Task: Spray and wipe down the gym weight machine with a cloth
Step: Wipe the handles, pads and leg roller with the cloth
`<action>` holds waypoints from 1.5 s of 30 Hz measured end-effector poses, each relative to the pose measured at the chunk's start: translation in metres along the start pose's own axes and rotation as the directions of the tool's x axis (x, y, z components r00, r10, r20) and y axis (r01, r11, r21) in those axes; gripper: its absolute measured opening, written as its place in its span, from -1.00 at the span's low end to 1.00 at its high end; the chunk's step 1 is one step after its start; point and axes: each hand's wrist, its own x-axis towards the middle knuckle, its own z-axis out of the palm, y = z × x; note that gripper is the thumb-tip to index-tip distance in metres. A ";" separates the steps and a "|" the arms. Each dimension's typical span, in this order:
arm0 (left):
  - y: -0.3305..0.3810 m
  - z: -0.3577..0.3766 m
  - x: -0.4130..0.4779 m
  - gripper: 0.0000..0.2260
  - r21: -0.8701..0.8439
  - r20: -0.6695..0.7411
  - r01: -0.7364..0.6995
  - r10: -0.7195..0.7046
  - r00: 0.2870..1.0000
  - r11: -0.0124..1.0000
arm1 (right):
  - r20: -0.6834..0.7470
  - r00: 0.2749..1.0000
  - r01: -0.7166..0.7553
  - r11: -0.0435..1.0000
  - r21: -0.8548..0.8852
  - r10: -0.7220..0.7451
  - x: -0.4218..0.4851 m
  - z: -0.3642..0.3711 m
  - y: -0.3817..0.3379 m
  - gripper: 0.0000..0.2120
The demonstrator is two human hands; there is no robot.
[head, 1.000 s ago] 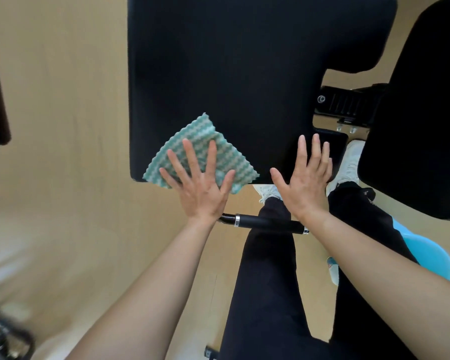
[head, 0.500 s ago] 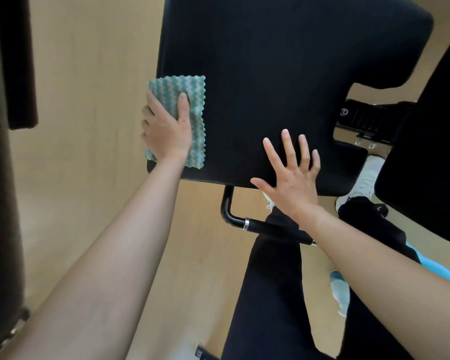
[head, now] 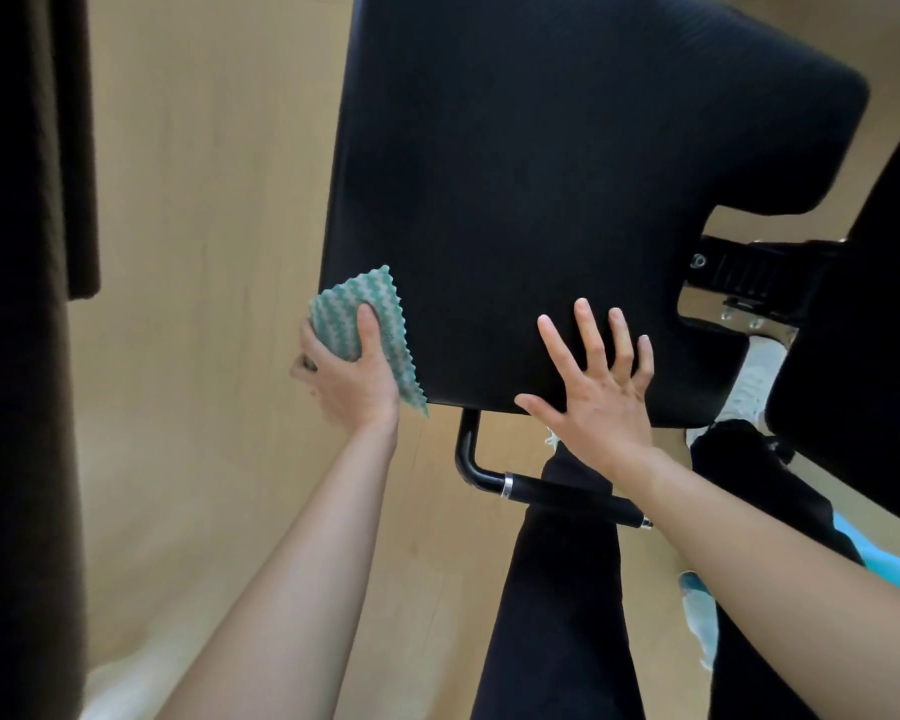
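The weight machine's black seat pad (head: 567, 189) fills the upper middle of the view. A green and white wavy cloth (head: 357, 319) is wrapped over the pad's near left edge. My left hand (head: 346, 376) grips the cloth there, thumb on top of the pad and fingers curled round the side. My right hand (head: 596, 387) lies flat with spread fingers on the pad's near edge, holding nothing. No spray bottle can be seen.
A black handle bar with a chrome ring (head: 536, 485) juts out below the pad. A second black pad (head: 874, 356) stands at the right, with a black adjuster bracket (head: 749, 275) between the pads. Dark upright frame (head: 17, 304) at left. Tan floor (head: 204, 200); my dark-trousered legs (head: 567, 589) below.
My left hand has slid the cloth down the pad's left edge toward the near corner. One second ago it pressed the cloth flat on the near edge. My right hand stays flat.
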 end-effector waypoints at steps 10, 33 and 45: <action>0.050 -0.006 0.044 -0.41 0.094 0.101 -0.059 0.049 0.994 0.994 | -0.105 0.993 0.050 0.998 0.028 -0.046 0.037 -0.029 0.001 -0.10; 0.088 0.050 -0.011 -0.40 0.333 0.537 -0.943 0.825 0.177 -0.014 | -0.086 0.993 0.075 0.994 -0.074 -0.082 0.055 -0.037 0.008 -0.01; 0.014 -0.001 0.023 -0.16 0.163 0.064 -0.190 0.181 0.981 0.968 | -0.140 0.989 -0.044 0.999 0.019 0.046 0.025 -0.025 0.021 -0.11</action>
